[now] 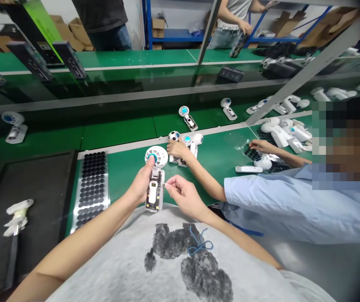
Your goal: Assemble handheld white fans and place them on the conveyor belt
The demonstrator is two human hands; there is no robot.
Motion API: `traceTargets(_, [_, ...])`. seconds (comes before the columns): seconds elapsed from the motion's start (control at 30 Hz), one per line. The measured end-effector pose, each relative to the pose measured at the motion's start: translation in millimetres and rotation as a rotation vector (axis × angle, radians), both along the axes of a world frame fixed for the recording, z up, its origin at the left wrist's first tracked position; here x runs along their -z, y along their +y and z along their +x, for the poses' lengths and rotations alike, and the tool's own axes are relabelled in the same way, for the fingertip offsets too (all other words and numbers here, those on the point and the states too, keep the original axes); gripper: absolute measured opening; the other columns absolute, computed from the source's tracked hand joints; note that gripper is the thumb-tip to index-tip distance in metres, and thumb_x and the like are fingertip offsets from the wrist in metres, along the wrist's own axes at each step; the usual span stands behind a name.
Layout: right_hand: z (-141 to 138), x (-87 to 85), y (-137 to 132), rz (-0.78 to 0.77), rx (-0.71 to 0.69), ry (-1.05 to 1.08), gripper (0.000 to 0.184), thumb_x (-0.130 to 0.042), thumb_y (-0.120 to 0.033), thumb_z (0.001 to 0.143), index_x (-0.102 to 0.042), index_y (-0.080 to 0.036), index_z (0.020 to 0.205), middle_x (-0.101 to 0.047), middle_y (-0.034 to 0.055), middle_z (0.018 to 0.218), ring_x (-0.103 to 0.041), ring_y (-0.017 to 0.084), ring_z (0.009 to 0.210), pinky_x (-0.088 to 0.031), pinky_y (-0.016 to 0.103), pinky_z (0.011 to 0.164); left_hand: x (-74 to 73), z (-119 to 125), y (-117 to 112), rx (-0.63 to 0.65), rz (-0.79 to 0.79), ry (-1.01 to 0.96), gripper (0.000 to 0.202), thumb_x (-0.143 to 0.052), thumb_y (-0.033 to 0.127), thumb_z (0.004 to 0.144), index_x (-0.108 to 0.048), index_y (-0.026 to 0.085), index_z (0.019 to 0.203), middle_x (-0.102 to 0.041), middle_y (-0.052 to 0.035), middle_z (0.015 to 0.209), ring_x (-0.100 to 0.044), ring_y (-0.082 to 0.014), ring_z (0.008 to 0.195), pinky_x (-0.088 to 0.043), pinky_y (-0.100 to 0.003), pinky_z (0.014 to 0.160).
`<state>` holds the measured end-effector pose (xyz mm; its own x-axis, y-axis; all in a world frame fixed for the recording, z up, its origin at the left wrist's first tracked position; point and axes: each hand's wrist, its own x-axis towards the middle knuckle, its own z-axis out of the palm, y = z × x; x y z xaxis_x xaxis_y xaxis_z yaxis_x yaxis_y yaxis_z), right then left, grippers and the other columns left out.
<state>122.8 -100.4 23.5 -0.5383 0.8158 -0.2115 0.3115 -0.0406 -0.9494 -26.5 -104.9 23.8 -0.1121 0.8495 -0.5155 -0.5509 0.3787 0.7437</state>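
Note:
A small handheld fan (154,192) stands nearly upright in front of my body. Its round white head has a blue centre, and circuit parts and a white panel show on the body. My left hand (142,180) is closed around its neck and side, the thumb pressed on the blue centre. At the fan's right side my right hand (182,193) pinches a thin white piece (165,184), whose tip meets or nearly meets the body; its kind is too small to tell. Just beyond are several more fans (187,140), with a co-worker's hand (180,150) on them.
A sheet of black round pads (91,180) lies left of me, by a dark mat (50,197) bearing a white-topped tool (18,214). Fans rest on the green belt (120,126). At right, a co-worker's other hand (261,146) is near piled fans (288,130). A slanted metal post (293,88) crosses there.

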Motion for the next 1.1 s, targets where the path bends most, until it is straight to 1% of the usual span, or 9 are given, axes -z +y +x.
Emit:
traceTargets(0.07, [0, -1.9, -1, -0.01, 0.009, 0.006, 0.015, -0.048, -0.031, 0.084, -0.051, -0.017, 0.08, -0.046, -0.0049, 0.059, -0.04, 0.008, 0.052, -0.033, 0.02, 0.05, -2.1, 1, -2, -0.002, -0.025, -0.006, 0.05, -0.057, 0.064, 0.067, -0.054, 0.015, 0.071, -0.043, 0.0048, 0.05, -0.038, -0.0057, 0.04, -0.029, -0.018, 0.037])
traceTargets(0.13, [0, -3.9, -1, 0.021, -0.007, -0.021, 0.014, -0.048, -0.03, 0.083, -0.052, -0.017, 0.079, -0.047, -0.0047, 0.06, -0.041, 0.008, 0.052, -0.033, 0.02, 0.051, -3.9, 2, -3, 0.01, -0.031, 0.026, 0.052, -0.055, 0.066, 0.067, -0.054, 0.015, 0.071, -0.043, 0.0044, 0.051, -0.038, -0.0062, 0.041, -0.029, -0.018, 0.038])
traceTargets(0.23, [0, -4.4, 1, 0.089, -0.081, -0.096, 0.012, -0.049, -0.027, 0.082, -0.052, -0.017, 0.075, -0.05, -0.0042, 0.06, -0.043, 0.008, 0.054, -0.033, 0.02, 0.053, -5.7, 3, -4, 0.062, 0.01, 0.199, 0.051, -0.058, 0.063, 0.067, -0.056, 0.014, 0.077, -0.048, 0.0024, 0.057, -0.042, -0.0074, 0.047, -0.032, -0.018, 0.042])
traceTargets(0.33, [0, 0.3, 2, 0.051, -0.14, -0.106, 0.013, -0.047, -0.027, 0.084, -0.051, -0.018, 0.075, -0.051, -0.0043, 0.059, -0.044, 0.008, 0.054, -0.033, 0.02, 0.054, -5.1, 3, -6, 0.114, 0.003, 0.296, 0.05, -0.06, 0.061, 0.067, -0.056, 0.014, 0.082, -0.049, 0.0019, 0.061, -0.042, -0.008, 0.05, -0.033, -0.018, 0.043])
traceTargets(0.43, [0, 7.3, 2, -0.002, -0.155, -0.077, 0.013, -0.046, -0.027, 0.085, -0.05, -0.018, 0.077, -0.052, -0.0044, 0.059, -0.046, 0.008, 0.054, -0.034, 0.02, 0.055, -0.9, 2, -7, 0.142, -0.031, 0.275, 0.051, -0.055, 0.063, 0.069, -0.055, 0.014, 0.083, -0.045, 0.0033, 0.058, -0.039, -0.008, 0.047, -0.032, -0.019, 0.041])
traceTargets(0.53, [-2, 13.2, 3, -0.026, -0.163, -0.076, 0.013, -0.046, -0.026, 0.085, -0.05, -0.017, 0.076, -0.052, -0.0047, 0.058, -0.046, 0.008, 0.054, -0.034, 0.021, 0.055, 5.2, 2, -7, 0.151, -0.061, 0.271, 0.052, -0.055, 0.064, 0.068, -0.055, 0.014, 0.081, -0.045, 0.0033, 0.058, -0.039, -0.0082, 0.047, -0.032, -0.019, 0.041])
traceTargets(0.7, [-3, 20.5, 8, -0.049, -0.165, -0.096, 0.014, -0.045, -0.026, 0.084, -0.05, -0.017, 0.074, -0.051, -0.005, 0.057, -0.044, 0.008, 0.052, -0.033, 0.02, 0.054, 13.6, 3, -3, 0.139, -0.104, 0.275, 0.052, -0.055, 0.066, 0.065, -0.053, 0.015, 0.074, -0.043, 0.004, 0.055, -0.038, -0.008, 0.044, -0.029, -0.02, 0.04])
traceTargets(0.87, [-5, 25.3, 16, -0.101, -0.199, -0.1, 0.013, -0.046, -0.022, 0.084, -0.051, -0.017, 0.073, -0.052, -0.0045, 0.056, -0.044, 0.008, 0.051, -0.033, 0.02, 0.054, 19.1, 1, 2, 0.162, -0.119, 0.317, 0.051, -0.056, 0.066, 0.065, -0.051, 0.015, 0.069, -0.042, 0.004, 0.054, -0.037, -0.0076, 0.044, -0.028, -0.019, 0.039])
traceTargets(1.1, [-11, 33.0, 25, -0.17, -0.217, -0.121, 0.012, -0.047, -0.021, 0.083, -0.051, -0.017, 0.072, -0.053, -0.0042, 0.055, -0.044, 0.008, 0.051, -0.033, 0.021, 0.055, 29.7, -1, 7, 0.151, -0.175, 0.352, 0.05, -0.052, 0.066, 0.069, -0.05, 0.016, 0.071, -0.041, 0.0037, 0.057, -0.038, -0.0083, 0.047, -0.029, -0.019, 0.04])
